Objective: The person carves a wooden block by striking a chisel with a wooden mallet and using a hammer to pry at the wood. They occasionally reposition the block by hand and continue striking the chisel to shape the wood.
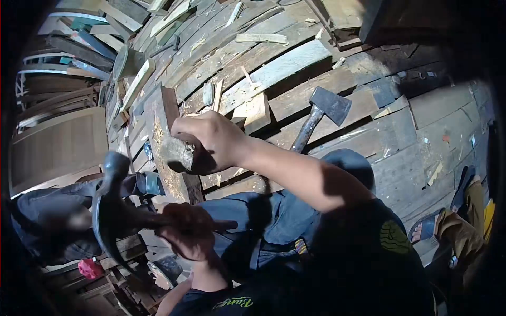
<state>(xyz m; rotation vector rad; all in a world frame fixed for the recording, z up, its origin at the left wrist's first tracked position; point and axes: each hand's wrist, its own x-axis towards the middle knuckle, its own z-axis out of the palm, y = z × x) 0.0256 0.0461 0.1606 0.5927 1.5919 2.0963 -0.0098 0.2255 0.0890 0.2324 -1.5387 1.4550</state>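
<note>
On the lower left, my left hand (184, 231) is wrapped round the handle of a claw hammer (112, 197), whose metal head is at the left. Higher up, my right hand (213, 139) grips what looks like a chisel (180, 152) by its thick wooden handle. The frayed, battered end of that handle faces me; its blade is hidden. Behind and below it lies a wooden beam (161, 118) with pale splintered patches along its face. The hammer head is apart from the chisel handle.
A hatchet (321, 113) lies on the plank floor (406, 126) to the right of my right hand. Wood offcuts and chips are scattered about. Another hammer (168, 46) lies further back. Stacked boards (58, 152) stand at left, and another person's sandalled foot (421, 227) is at right.
</note>
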